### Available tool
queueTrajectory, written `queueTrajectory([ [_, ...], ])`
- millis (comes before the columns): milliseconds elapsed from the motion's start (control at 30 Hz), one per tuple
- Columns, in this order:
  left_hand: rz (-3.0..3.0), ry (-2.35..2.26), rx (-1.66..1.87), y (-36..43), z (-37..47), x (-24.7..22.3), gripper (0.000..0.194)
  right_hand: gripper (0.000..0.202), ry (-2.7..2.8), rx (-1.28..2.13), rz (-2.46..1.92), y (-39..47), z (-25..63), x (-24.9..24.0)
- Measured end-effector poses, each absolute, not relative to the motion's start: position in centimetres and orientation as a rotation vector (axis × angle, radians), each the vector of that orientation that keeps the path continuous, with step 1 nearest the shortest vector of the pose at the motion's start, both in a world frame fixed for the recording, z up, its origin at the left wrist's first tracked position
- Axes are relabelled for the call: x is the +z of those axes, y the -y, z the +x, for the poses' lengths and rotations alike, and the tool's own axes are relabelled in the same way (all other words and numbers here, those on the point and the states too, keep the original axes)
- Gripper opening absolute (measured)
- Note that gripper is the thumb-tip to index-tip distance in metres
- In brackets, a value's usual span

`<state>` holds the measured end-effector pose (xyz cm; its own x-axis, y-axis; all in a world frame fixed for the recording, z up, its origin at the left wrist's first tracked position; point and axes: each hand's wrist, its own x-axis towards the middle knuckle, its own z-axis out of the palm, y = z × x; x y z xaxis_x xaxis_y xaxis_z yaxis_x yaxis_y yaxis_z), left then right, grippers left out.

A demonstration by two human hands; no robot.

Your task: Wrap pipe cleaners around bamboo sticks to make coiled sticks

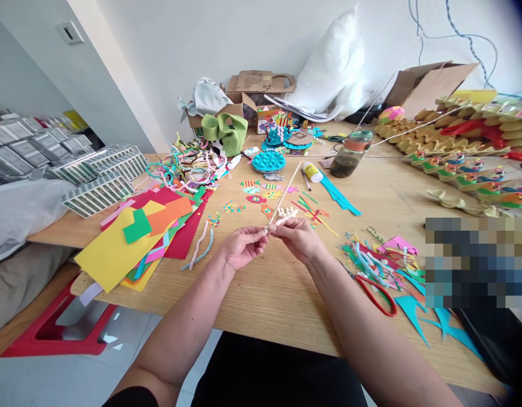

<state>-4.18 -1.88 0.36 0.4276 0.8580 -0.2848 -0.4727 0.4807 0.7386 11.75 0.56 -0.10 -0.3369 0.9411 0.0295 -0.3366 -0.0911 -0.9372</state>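
My left hand (249, 246) is closed, its thumb and fingertips pinched at the lower end of a thin wooden stick (287, 186). My right hand (299, 237) grips the same end from the other side, fingertips almost touching the left ones. The stick slants up and away to the right. Something small and pale shows between the fingertips; I cannot make it out. Just beyond the right fingers is a knobbly white piece (287, 213), and whether it is held or lies on the table I cannot tell. Paper fish cutouts (256, 199) lie beyond my hands.
Coloured paper sheets (112, 249) cover the left side. Red-handled scissors (377, 297) and paper scraps (379, 260) lie at right. Farther back stand a glue bottle (312, 172), a jar of dark liquid (351, 155), a blue bumpy piece (268, 161) and egg cartons (417, 138).
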Motion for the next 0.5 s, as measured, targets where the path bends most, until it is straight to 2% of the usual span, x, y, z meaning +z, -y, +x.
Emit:
queueTrajectory([
  [233, 1.27, -1.232, 1.131, 2.3, -3.2, 0.0, 0.031, 0.02, 1.299, 1.427, -0.954, -0.5, 11.4, -0.2],
  [400, 1.787, -1.54, 1.191, 2.5, -3.2, -0.7, 0.012, 0.027, 1.396, 1.268, -1.088, -0.4, 11.0, -0.4],
  [500, 1.93, -1.642, 1.168, 2.6, -3.3, -0.7, 0.008, 0.027, 1.361, 1.211, -1.132, -0.3, 10.7, -0.5],
])
